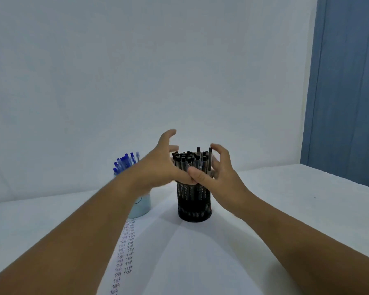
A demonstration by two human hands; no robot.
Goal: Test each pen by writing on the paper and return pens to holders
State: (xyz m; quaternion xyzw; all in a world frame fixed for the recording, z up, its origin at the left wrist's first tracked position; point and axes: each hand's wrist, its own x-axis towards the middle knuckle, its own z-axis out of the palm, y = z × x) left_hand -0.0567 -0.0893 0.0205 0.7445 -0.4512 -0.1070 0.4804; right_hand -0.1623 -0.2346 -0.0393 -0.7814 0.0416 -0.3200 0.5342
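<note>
- On the white bench (pixel 285 209), a black mesh cylindrical holder (pixel 194 204) packed with black-capped pens (pixel 190 159) is flanked by both hands.
- The left hand (pixel 161 167) and right hand (pixel 217 174) are spread, grips released, thumbs meeting at the pens.
- Blue pens (pixel 125 162) are kept in a pale blue cup (pixel 142 207), beside white paper (pixel 179 262) marked "Test".

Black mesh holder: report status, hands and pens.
Left hand and right hand cupped round black pens, fingers spread. Pens upright in black mesh holder. Blue pens beside, clear.
</note>
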